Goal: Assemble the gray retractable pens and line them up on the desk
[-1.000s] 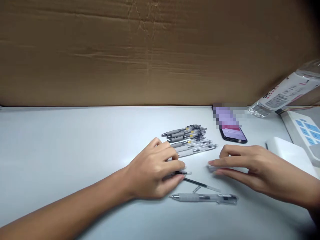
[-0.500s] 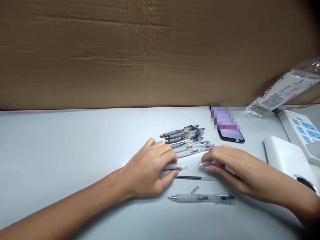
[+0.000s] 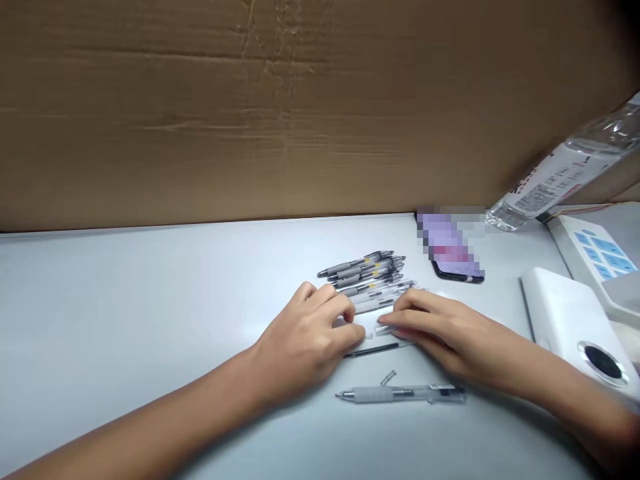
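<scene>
My left hand [image 3: 313,337] is closed on the pale front half of a pen [image 3: 339,323], mostly hidden by the fingers; a thin clear end [image 3: 369,336] pokes out past the thumb. Pinched in my right hand [image 3: 443,327] is a clear pen barrel [image 3: 384,329], its open end facing that thin end with a small gap between. Just below both hands lies a black ink refill [image 3: 376,349]. Nearer to me, an assembled clear pen with a grey grip [image 3: 400,394] rests beside a tiny clear piece [image 3: 388,378].
Several pens [image 3: 367,272] lie in a row behind the hands. Further right are a phone [image 3: 450,250], a leaning bottle [image 3: 550,177], a power strip [image 3: 597,247] and a white device [image 3: 565,313]. A cardboard wall [image 3: 200,120] stands along the back.
My right hand has moved left with the clear barrel, closing most of the gap to the pen half in my left hand. The refill now lies slightly tilted. The view has shifted a little.
</scene>
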`<act>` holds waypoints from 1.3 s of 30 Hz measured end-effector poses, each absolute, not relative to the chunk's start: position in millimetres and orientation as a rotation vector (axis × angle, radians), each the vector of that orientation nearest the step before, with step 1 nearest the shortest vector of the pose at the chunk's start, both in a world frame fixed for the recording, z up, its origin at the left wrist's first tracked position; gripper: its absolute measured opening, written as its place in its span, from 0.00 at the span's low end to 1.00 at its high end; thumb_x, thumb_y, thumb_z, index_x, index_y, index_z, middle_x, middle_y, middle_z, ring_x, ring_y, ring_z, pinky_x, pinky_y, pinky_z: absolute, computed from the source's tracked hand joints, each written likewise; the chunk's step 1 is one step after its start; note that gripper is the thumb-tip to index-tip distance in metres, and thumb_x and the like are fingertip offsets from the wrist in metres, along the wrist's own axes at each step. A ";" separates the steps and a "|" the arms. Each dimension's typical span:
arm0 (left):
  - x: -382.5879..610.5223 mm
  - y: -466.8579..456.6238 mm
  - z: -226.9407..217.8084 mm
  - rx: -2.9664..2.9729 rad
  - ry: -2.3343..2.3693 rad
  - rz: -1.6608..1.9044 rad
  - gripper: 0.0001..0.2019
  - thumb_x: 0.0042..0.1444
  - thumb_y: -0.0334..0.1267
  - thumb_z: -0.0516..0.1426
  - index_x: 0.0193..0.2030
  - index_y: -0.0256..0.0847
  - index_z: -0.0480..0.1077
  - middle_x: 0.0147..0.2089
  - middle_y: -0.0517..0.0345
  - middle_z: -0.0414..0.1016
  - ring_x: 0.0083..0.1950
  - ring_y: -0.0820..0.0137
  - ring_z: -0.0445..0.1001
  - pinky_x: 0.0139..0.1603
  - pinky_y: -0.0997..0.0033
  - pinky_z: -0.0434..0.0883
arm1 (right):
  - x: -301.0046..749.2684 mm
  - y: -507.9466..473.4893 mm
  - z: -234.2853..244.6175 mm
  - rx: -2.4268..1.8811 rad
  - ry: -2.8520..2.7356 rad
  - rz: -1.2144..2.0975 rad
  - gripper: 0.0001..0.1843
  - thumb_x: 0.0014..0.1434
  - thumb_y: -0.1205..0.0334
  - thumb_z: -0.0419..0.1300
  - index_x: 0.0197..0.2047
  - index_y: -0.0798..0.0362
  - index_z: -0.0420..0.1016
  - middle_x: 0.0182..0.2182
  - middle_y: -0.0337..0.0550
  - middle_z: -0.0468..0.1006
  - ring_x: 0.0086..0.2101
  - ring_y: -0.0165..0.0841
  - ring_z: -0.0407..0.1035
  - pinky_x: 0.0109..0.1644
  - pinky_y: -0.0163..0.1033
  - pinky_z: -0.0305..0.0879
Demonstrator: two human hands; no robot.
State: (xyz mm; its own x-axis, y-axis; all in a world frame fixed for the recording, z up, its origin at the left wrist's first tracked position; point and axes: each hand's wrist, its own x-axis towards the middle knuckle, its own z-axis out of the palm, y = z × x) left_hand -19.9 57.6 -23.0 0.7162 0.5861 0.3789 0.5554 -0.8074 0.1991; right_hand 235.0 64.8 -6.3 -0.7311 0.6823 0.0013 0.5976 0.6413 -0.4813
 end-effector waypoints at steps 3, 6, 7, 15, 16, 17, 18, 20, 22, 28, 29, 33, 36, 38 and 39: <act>-19.0 57.4 -24.4 2.941 0.906 0.693 0.12 0.66 0.26 0.47 0.38 0.39 0.71 0.39 0.56 0.72 0.38 0.68 0.64 0.39 0.64 0.58 | 232.7 63.7 -7.1 -1.045 -2.662 0.681 0.16 0.67 0.65 0.50 0.55 0.47 0.72 0.41 0.47 0.73 0.40 0.36 0.69 0.43 0.40 0.69; -17.8 58.1 -24.5 2.962 0.928 0.702 0.11 0.67 0.29 0.48 0.36 0.37 0.69 0.36 0.55 0.71 0.38 0.68 0.64 0.39 0.65 0.57 | 230.7 63.6 -6.9 -1.053 -2.650 0.693 0.15 0.68 0.64 0.50 0.54 0.47 0.73 0.41 0.46 0.73 0.39 0.35 0.69 0.43 0.40 0.69; -17.4 58.4 -24.6 2.961 0.938 0.701 0.11 0.67 0.30 0.49 0.35 0.37 0.68 0.36 0.55 0.71 0.38 0.68 0.64 0.38 0.65 0.57 | 230.2 63.6 -6.8 -1.048 -2.651 0.700 0.15 0.68 0.64 0.50 0.54 0.47 0.73 0.40 0.46 0.73 0.39 0.35 0.69 0.43 0.40 0.69; -16.8 58.2 -27.2 2.936 0.992 0.716 0.10 0.68 0.31 0.49 0.35 0.36 0.66 0.37 0.55 0.72 0.37 0.68 0.65 0.37 0.66 0.56 | 230.3 62.4 -5.9 -1.052 -2.597 0.781 0.15 0.69 0.62 0.49 0.55 0.45 0.70 0.41 0.46 0.73 0.39 0.35 0.70 0.44 0.41 0.69; -17.0 58.1 -27.4 2.934 0.991 0.715 0.10 0.68 0.31 0.49 0.35 0.36 0.66 0.37 0.55 0.72 0.37 0.68 0.65 0.37 0.66 0.56 | 230.7 62.5 -5.9 -1.053 -2.591 0.788 0.15 0.69 0.62 0.49 0.55 0.46 0.70 0.41 0.46 0.73 0.40 0.35 0.70 0.45 0.41 0.70; -17.2 58.2 -27.6 2.933 0.988 0.715 0.09 0.68 0.31 0.49 0.35 0.36 0.65 0.37 0.55 0.72 0.37 0.68 0.65 0.37 0.66 0.56 | 230.9 62.5 -5.9 -1.053 -2.587 0.791 0.15 0.69 0.62 0.49 0.55 0.46 0.70 0.41 0.46 0.73 0.40 0.35 0.70 0.45 0.41 0.69; -17.3 58.3 -27.8 2.935 0.982 0.716 0.09 0.68 0.31 0.49 0.35 0.36 0.65 0.37 0.55 0.72 0.38 0.68 0.65 0.37 0.66 0.56 | 230.9 62.5 -5.8 -1.054 -2.582 0.793 0.15 0.69 0.62 0.49 0.55 0.46 0.70 0.41 0.45 0.73 0.40 0.35 0.70 0.45 0.41 0.69; -17.4 58.7 -27.9 2.941 0.978 0.719 0.09 0.68 0.31 0.49 0.35 0.36 0.65 0.37 0.54 0.73 0.38 0.68 0.65 0.37 0.66 0.56 | 229.8 61.9 -5.7 -1.044 -2.572 0.809 0.15 0.69 0.63 0.50 0.55 0.46 0.70 0.41 0.45 0.73 0.40 0.35 0.70 0.45 0.40 0.69; -17.3 59.0 -27.7 2.951 0.973 0.718 0.09 0.68 0.31 0.49 0.35 0.36 0.65 0.37 0.54 0.73 0.38 0.68 0.66 0.37 0.65 0.56 | 227.4 60.9 -5.7 -1.019 -2.557 0.823 0.15 0.69 0.63 0.50 0.56 0.46 0.70 0.41 0.45 0.74 0.41 0.35 0.70 0.45 0.40 0.69; -16.9 57.6 -24.0 2.945 0.987 0.767 0.10 0.68 0.30 0.46 0.37 0.36 0.65 0.37 0.55 0.73 0.39 0.68 0.66 0.39 0.65 0.57 | 221.3 58.7 -5.5 -1.005 -2.460 0.865 0.17 0.69 0.63 0.49 0.58 0.44 0.67 0.41 0.44 0.73 0.41 0.34 0.70 0.45 0.39 0.68; -17.0 57.1 -23.4 2.929 1.000 0.779 0.11 0.69 0.30 0.46 0.37 0.36 0.65 0.35 0.56 0.73 0.37 0.68 0.66 0.38 0.66 0.57 | 221.1 58.7 -5.2 -1.008 -2.445 0.871 0.17 0.69 0.63 0.49 0.58 0.44 0.67 0.41 0.44 0.73 0.41 0.34 0.69 0.45 0.39 0.68; -17.5 56.3 -22.4 2.866 0.965 0.887 0.09 0.68 0.30 0.47 0.39 0.36 0.66 0.29 0.58 0.70 0.33 0.69 0.64 0.35 0.67 0.58 | 220.8 59.0 -5.2 -1.005 -2.405 0.889 0.15 0.69 0.63 0.48 0.56 0.45 0.68 0.42 0.44 0.73 0.42 0.34 0.69 0.46 0.39 0.67; -16.5 56.4 -22.0 2.732 0.914 0.994 0.06 0.66 0.28 0.50 0.42 0.36 0.68 0.31 0.56 0.72 0.34 0.68 0.65 0.36 0.67 0.62 | 219.4 58.6 -7.1 -0.997 -2.397 0.881 0.15 0.69 0.64 0.49 0.56 0.45 0.68 0.43 0.44 0.74 0.42 0.34 0.69 0.46 0.39 0.67; -15.3 56.2 -21.8 2.596 0.848 1.082 0.06 0.64 0.27 0.51 0.44 0.37 0.68 0.34 0.54 0.73 0.37 0.68 0.66 0.39 0.67 0.66 | 217.7 57.8 -8.4 -0.988 -2.404 0.885 0.15 0.69 0.64 0.50 0.56 0.44 0.68 0.43 0.43 0.75 0.42 0.34 0.70 0.46 0.39 0.67; -15.0 56.1 -21.7 2.534 0.802 1.123 0.07 0.63 0.26 0.52 0.46 0.37 0.68 0.36 0.53 0.74 0.39 0.68 0.67 0.41 0.66 0.68 | 216.8 57.2 -8.9 -0.982 -2.403 0.888 0.15 0.69 0.64 0.50 0.56 0.44 0.68 0.43 0.42 0.75 0.43 0.34 0.70 0.46 0.39 0.67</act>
State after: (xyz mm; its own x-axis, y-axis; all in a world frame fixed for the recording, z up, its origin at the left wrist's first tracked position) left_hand -15.0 56.1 -21.7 0.5502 0.5788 0.6019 0.3819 -0.8154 0.4351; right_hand 216.8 57.2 -8.9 -0.6758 0.7277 0.1169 0.4769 0.5527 -0.6835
